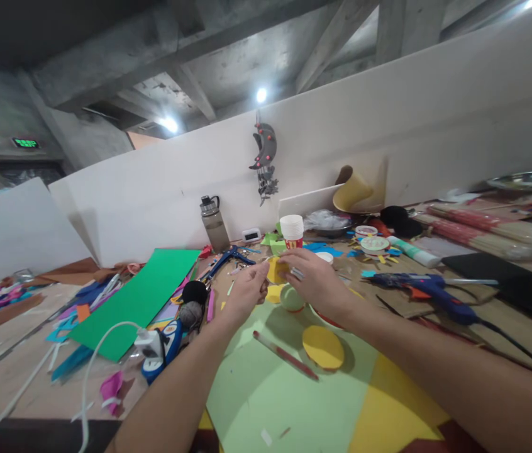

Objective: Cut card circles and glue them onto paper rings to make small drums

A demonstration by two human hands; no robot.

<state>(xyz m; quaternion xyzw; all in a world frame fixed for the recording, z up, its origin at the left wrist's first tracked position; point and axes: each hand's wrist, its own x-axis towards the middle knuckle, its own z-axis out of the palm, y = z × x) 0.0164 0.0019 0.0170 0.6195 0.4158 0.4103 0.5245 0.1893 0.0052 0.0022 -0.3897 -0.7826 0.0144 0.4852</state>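
Pinching yellow piece (276, 271) with left hand (247, 290) and right hand (317, 280), beyond already-cut disc (323, 347) near pale sheet (304, 402) right edge; cannot judge remainder.

left hand (247, 290): fingers pinched | right hand (315, 277): fingers curled, just beside left | forearms (185, 371): bare, angled inward

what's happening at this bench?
A person's left hand and right hand hold a small yellow piece between them, above the far part of a pale green sheet. Nearer the person, a yellow disc and a red pen lie on that sheet. A blue glue gun lies off to the right, touched by neither hand.
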